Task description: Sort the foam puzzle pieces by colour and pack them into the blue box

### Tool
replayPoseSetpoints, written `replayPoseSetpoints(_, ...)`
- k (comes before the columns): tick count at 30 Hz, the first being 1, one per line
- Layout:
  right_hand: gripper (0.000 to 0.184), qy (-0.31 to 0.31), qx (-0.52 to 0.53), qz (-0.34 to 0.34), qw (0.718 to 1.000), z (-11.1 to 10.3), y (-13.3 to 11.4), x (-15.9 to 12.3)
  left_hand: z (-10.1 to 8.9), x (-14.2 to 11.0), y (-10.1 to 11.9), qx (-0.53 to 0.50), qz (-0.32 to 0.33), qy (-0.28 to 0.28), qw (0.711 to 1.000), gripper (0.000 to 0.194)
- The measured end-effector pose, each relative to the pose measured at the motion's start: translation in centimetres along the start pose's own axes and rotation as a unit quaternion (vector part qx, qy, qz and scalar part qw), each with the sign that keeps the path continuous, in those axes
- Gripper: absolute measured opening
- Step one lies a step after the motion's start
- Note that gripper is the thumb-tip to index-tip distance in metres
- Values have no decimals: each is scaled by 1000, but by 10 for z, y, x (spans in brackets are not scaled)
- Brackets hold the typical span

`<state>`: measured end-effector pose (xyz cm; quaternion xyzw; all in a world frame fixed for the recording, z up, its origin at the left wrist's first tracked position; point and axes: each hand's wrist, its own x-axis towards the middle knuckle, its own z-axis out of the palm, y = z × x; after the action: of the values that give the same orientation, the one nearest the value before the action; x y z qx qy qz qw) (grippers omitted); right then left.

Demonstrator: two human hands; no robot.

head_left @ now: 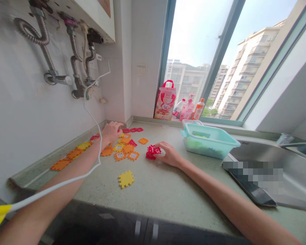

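Note:
My right hand (pixel 168 154) is closed on a small stack of red interlocking tiles (pixel 153 152) with notched edges, held at the counter's middle. At the far left, near the wall corner, my left hand (pixel 112 131) reaches over the tiles with its fingers apart and slightly bent. Close to its fingertips lies a row of red tiles (pixel 134 130). Between the hands are scattered orange tiles (pixel 129 148) and yellow tiles (pixel 118 147), some with printed white faces. A single yellow tile (pixel 126 179) lies nearer the front. More orange tiles (pixel 61 164) line the left wall, partly hidden by my left arm.
A white cable (pixel 98 131) hangs across my left forearm. Right of my right hand stands a turquoise plastic basket (pixel 211 132) with green contents. Beyond it are a dark phone-like slab (pixel 250 187) and a steel sink (pixel 290 170). Bottles (pixel 187 109) stand by the window.

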<state>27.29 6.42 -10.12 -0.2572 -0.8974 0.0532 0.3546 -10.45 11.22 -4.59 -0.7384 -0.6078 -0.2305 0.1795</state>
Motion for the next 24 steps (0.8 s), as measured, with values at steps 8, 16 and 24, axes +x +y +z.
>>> replayPoseSetpoints(8, 31, -64, 13, 33, 997, -3, -4, -1, 29, -2, -52, 28, -77, -80, 993, 48)
replayPoseSetpoints(16, 29, -63, 4, 37, 997, -2, -8, -1, 43, 1, -68, 15, -96, -136, 986, 49)
replayPoseSetpoints(24, 29, -64, 4, 45, 997, 1, -8, -1, 51, 3, -77, 15, -112, -144, 983, 47)
